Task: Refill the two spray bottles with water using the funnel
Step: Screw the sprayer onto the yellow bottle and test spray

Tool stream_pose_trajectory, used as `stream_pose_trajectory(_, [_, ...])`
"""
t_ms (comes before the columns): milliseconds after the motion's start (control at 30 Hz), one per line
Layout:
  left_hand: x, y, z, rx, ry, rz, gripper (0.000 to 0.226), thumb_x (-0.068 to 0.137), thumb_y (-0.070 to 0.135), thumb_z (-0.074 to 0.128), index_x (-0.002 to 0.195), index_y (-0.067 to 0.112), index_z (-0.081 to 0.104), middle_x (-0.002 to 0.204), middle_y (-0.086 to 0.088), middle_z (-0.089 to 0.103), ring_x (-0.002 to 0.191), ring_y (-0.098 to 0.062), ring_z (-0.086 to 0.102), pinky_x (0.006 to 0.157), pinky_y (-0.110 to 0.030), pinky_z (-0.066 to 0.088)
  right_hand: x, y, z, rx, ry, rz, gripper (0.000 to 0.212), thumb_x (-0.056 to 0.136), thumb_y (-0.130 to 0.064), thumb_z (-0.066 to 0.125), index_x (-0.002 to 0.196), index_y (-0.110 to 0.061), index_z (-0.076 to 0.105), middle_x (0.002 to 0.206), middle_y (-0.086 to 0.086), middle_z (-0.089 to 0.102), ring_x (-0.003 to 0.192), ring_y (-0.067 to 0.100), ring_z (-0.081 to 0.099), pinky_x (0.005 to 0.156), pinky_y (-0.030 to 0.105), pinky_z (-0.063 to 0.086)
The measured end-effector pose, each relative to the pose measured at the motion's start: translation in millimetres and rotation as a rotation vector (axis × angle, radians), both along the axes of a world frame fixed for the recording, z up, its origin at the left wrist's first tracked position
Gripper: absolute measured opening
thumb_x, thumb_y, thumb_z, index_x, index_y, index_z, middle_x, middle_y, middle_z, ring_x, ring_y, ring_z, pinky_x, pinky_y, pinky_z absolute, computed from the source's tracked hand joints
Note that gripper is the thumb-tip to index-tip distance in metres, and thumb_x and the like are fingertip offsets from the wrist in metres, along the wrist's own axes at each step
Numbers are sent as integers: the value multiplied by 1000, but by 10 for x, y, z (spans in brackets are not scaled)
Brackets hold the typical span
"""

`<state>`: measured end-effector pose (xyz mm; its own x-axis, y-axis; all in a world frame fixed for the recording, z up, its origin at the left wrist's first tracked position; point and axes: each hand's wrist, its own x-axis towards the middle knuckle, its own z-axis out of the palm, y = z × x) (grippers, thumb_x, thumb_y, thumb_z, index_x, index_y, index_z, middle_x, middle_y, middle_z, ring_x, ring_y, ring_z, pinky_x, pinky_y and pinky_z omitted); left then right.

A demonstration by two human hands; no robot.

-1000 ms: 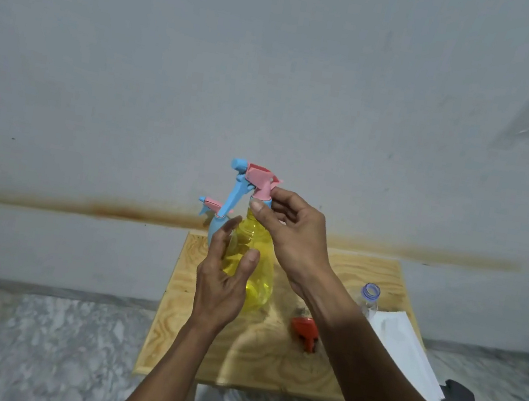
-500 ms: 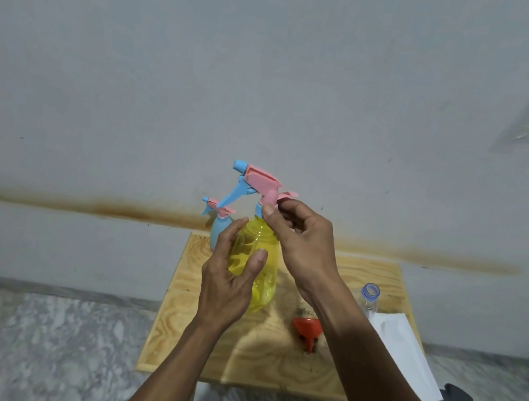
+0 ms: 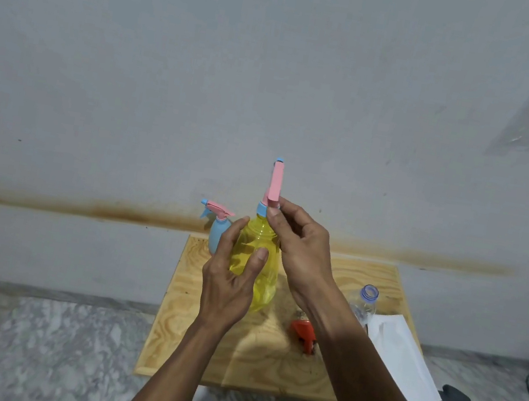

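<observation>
left hand (image 3: 229,285) grasps yellow bottle (image 3: 262,269) above table (image 3: 264,366) (mid-board); right hand (image 3: 297,243) pinches its sprayer (image 3: 275,184).

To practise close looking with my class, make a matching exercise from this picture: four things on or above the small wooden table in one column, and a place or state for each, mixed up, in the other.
Things
1. yellow spray bottle
2. blue spray bottle
3. orange funnel
4. clear plastic bottle

Places or states
A. stands at the table's back edge, untouched
B. lies on the wood by the right forearm
C. gripped by both hands
D. stands uncapped beside the white paper

Pairs: 1-C, 2-A, 3-B, 4-D
</observation>
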<state>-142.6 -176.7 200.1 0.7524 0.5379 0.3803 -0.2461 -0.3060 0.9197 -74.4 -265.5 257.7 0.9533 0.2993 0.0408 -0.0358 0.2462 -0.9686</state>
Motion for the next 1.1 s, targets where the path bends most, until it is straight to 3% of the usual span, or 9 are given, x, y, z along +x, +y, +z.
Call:
stream_pose_trajectory(167, [21,34,2,2,7,16,48,87,56,59,133,50,48,127,40,54,121,9,53,91,-4,40,-5,62,-19,-22,-15,-39,28,83,-29,80,106,-15,73,105,8,74,97,15,65,94,37,54])
stream_pose_trajectory(333, [43,66,31,-24,10,10,47,87,55,60,132,52,49,126,24,61,117,-1,60,88,-7,45,-27,117,-9,11,27,7,21,93,-31,68,105,-16,75,97,3,73,94,16,64,92,46,53])
stream_pose_trajectory(467, [68,109,40,-18,1,6,46,87,54,60,131,53,49,132,27,59,124,2,56,94,-8,43,-42,137,37,87,59,12,26,89,-23,73,110,-7,69,88,-5,73,86,8,68,84,29,56])
stream_pose_trajectory(600, [93,116,54,-32,-2,-4,45,86,55,60,130,52,49,127,34,58,120,4,57,91,-7,43,-35,176,28,80,54,16,19,93,-30,68,104,-16,75,96,-1,73,97,17,65,97,46,51])
stream_pose_trajectory(700, [103,124,44,-45,6,3,44,86,58,60,128,59,49,132,32,57,125,2,55,95,-9,43,-37,163,34,104,50,-2,21,90,-22,72,106,-9,70,86,-4,68,86,11,64,83,33,55])
stream_pose_trajectory(833, [117,125,39,-33,1,-3,43,87,56,60,128,59,49,129,26,60,122,-1,58,92,-9,44,-16,156,17,68,43,25,19,92,-29,70,106,-17,73,91,2,66,90,17,62,89,48,54])
stream_pose_trajectory(967, [136,127,32,-23,11,6,43,86,58,58,127,63,47,123,20,63,116,-7,61,90,-15,47,11,161,33,96,50,1,24,91,-15,71,113,-8,66,97,-4,72,89,9,69,80,27,56])
stream_pose_trajectory(1100, [140,119,61,-36,9,2,43,86,57,58,129,56,49,118,18,65,111,-4,62,88,-16,49,23,159,34,82,42,29,25,93,-22,68,116,-12,70,95,-6,74,91,7,67,87,29,56])
